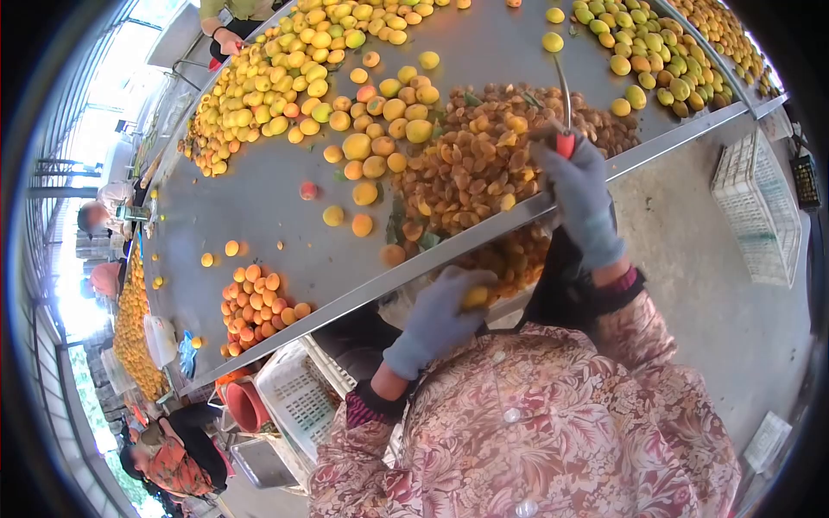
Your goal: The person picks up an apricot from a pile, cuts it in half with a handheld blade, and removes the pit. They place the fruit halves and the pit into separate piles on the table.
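My right hand (583,190), in a grey glove, is closed around the red handle of a knife (565,145). Its thin, slightly curved blade points away from me over the metal table (268,186). Below the table edge, my left hand (439,318), also gloved, grips an apricot (475,298), partly hidden by blurred fingers. Just beyond that hand, under the rim, lie orange fruit pieces (522,259). A heap of brown apricot pits (471,168) covers the table in front of my right hand.
Yellow apricots (285,73) are heaped at the far left, greener ones (661,56) at the right, orange ones (259,302) near the left edge. White crates (294,388) and a red bucket (247,406) stand below. Another crate (756,207) is at right. Co-workers (186,457) are on the left.
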`<control>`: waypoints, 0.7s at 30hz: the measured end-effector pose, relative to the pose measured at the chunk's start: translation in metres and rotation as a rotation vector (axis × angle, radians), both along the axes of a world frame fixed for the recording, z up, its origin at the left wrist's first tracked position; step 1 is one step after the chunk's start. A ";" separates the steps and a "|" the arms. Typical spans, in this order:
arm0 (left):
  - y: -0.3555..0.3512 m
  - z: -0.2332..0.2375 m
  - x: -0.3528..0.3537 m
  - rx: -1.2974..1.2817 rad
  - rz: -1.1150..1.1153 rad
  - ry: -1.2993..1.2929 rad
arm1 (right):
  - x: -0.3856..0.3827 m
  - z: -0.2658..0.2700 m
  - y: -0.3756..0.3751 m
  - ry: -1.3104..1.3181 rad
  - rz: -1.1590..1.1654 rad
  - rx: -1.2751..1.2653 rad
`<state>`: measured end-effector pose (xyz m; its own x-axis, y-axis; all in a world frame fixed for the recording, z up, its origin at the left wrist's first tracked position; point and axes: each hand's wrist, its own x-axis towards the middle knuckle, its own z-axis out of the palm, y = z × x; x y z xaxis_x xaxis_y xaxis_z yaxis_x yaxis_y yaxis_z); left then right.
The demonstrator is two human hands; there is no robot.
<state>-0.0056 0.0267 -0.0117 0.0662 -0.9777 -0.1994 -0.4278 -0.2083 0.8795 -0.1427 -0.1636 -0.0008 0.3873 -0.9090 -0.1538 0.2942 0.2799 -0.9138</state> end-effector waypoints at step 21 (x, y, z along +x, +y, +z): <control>-0.093 -0.028 0.175 0.455 0.124 -1.021 | -0.080 0.021 0.061 0.338 -0.034 0.419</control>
<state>0.1691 -0.0659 -0.0396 0.4941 -0.8033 -0.3325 -0.8583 -0.5115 -0.0396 -0.2226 -0.1029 0.0201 0.2252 -0.7542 -0.6168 0.0186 0.6363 -0.7712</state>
